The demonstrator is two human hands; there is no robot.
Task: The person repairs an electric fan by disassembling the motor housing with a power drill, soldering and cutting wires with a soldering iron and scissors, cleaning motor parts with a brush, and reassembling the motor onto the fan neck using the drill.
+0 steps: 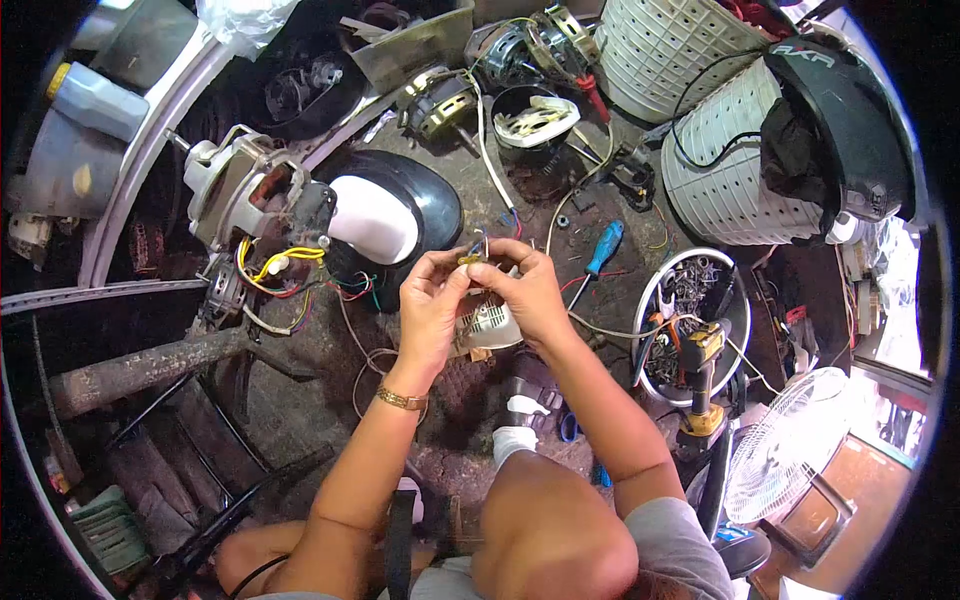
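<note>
My left hand (432, 305) and my right hand (525, 292) meet at the middle of the view, thumbs and fingertips pinched together. Between them is a small brass-coloured part (473, 257) with thin wires; its exact kind is too small to tell. Just below the fingers lies an off-white vented plastic housing (486, 322), partly covered by my right hand. On the floor to the right is a blue-handled screwdriver (606, 247). A white rounded cover (374, 220) rests against a glossy black one (440, 205) to the left.
A white basin (741, 330) of small metal parts stands right, with a yellow-black cordless drill (704, 365) at its rim. A motor with coloured wires (250, 195) sits left. More motors (437, 103), white perforated baskets (680, 50), a helmet (850, 130) and a fan grille (785, 445) surround the floor.
</note>
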